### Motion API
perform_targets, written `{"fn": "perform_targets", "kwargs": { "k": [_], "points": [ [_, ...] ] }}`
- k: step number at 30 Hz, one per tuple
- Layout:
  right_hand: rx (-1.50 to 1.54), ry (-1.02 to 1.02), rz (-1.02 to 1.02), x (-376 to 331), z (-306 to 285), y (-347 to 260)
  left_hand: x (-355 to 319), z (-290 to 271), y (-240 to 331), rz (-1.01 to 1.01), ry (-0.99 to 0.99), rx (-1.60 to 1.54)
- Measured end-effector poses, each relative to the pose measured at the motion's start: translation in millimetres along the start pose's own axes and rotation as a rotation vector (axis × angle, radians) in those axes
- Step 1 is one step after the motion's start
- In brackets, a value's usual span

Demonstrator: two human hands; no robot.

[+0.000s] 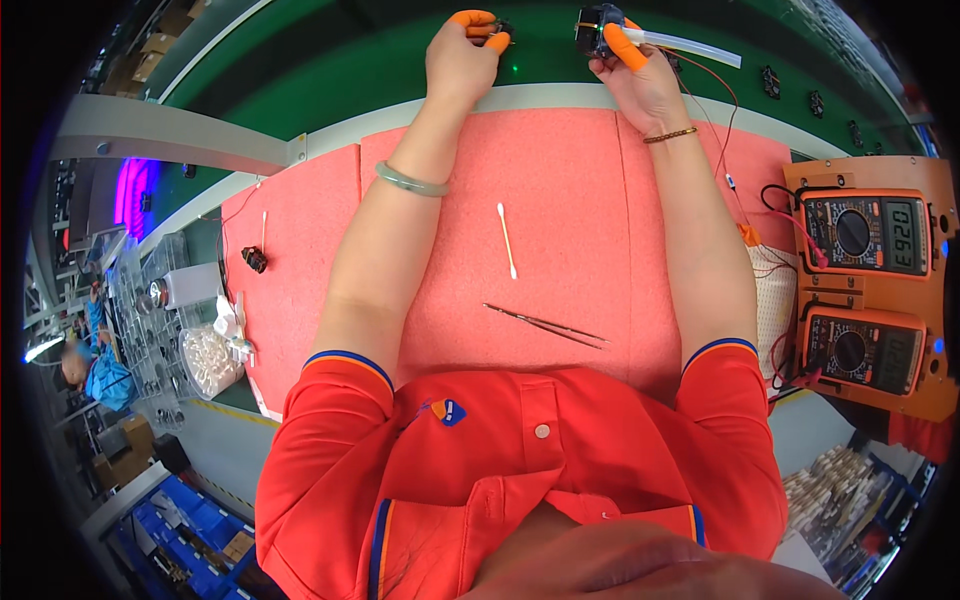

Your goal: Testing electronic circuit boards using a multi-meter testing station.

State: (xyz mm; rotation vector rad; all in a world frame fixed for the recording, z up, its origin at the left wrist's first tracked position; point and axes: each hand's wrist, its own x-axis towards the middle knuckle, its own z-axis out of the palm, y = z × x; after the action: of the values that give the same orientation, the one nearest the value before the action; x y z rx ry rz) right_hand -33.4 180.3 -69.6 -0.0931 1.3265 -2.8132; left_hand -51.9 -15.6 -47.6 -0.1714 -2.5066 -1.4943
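While the left hand [462, 58] pinches a small dark part [505, 29] between orange-covered fingertips [497, 43] at the green surface [380, 70], the right hand [640, 85], over the same surface and farther right, grips a black block [592, 40], a clear tube [695, 48] running out past its thumb [626, 48]; a swab [507, 240] and tweezers [545, 325] lie apart on the pink mat [560, 160]

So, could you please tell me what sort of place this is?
Probably an electronics assembly or testing line: two multimeters stand beside the pink mat, and small black parts lie on the green surface.
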Motion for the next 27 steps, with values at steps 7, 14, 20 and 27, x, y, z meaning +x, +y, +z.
{"fn": "perform_targets", "kwargs": {
  "k": [7,14,20,27],
  "points": [
    [-0.172,-0.122,-0.068,-14,24,-10,-8,-4,14,0.207,0.079,0.248],
    [-0.437,-0.068,-0.069,-26,41,-15,-18,19,21,0.055,-0.264,-0.497],
    [-0.543,-0.115,-0.088,-27,46,-18,-16,13,19,-0.091,-0.272,-0.574],
    [-0.569,-0.124,-0.106,-29,45,-21,-18,14,17,-0.053,-0.319,-0.628]
  ]
}}
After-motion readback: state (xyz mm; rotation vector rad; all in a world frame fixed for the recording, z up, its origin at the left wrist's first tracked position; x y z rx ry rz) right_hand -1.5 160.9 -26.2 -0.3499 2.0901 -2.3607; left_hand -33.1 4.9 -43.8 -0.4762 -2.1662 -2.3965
